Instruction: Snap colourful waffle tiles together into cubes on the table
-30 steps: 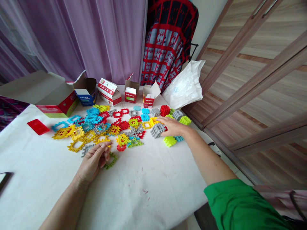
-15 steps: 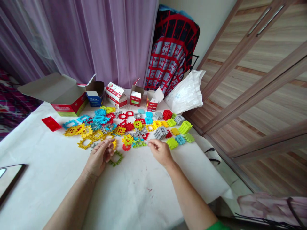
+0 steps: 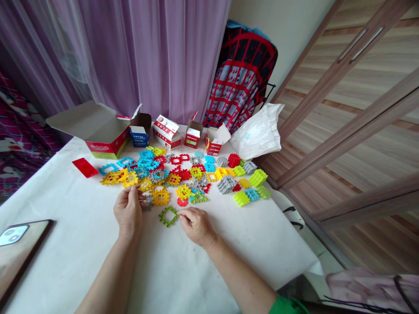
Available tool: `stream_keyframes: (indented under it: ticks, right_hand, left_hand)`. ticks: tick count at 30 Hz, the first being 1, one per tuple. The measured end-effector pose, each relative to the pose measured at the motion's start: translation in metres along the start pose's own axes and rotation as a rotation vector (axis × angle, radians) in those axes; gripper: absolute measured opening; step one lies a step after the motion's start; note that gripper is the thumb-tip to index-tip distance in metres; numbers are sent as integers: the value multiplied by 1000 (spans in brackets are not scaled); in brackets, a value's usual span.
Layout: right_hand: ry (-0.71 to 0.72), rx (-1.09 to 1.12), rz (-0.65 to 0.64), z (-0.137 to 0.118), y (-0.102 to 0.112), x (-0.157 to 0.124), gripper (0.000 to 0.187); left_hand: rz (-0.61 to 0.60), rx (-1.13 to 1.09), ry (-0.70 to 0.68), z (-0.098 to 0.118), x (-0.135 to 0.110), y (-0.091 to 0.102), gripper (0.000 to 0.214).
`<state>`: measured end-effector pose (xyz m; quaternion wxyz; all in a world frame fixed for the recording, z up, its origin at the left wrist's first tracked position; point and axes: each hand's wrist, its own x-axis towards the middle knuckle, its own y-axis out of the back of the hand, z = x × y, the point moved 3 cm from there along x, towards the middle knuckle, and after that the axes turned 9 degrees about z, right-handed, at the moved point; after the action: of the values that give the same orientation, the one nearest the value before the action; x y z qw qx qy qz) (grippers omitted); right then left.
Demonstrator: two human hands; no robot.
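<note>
My left hand (image 3: pixel 128 212) is closed at the near left edge of the pile, beside a yellow window-frame piece (image 3: pixel 144 185) and a grey piece (image 3: pixel 147 202). What its fingers hold, if anything, is hidden. My right hand (image 3: pixel 197 224) is closed, its thumb and index finger pinched at the right corner of a green square frame (image 3: pixel 168 216). That frame lies flat on the table in front of the pile. Close behind it are a yellow window piece (image 3: pixel 161 197), a red round piece (image 3: pixel 182 202) and a green triangular piece (image 3: pixel 199 198).
Interlocking plastic pieces stand sorted in stacks at the right, among them a grey stack (image 3: pixel 226 184) and a lime stack (image 3: pixel 258 177). Opened cartons, including a blue box (image 3: pixel 140 136), line the back. A white bag (image 3: pixel 257 133) and a phone (image 3: pixel 24 253) flank the table.
My right hand has moved left and nearer, from in front of the pile to the green frame. My left hand has shifted off the green frame's side toward the yellow pieces. The view has turned slightly left.
</note>
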<state>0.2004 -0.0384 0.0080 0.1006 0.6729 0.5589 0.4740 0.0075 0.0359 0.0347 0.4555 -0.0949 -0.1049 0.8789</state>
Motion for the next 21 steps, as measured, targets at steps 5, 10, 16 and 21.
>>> stream_keyframes:
  ticks: [5,10,16,21]
  right_hand:
    - [23,-7,94,1,-1,0,23]
    - [78,-64,239,2,12,0,20]
    - [-83,-307,705,58,87,4,13]
    - [-91,-561,779,98,126,-4,23]
  left_hand:
    - [14,85,-8,-7,3,-3,29]
    - [5,106,-4,-10,5,-3,32]
    - [9,105,4,-10,4,-4,34]
    - [-7,125,-12,-7,0,-6,29]
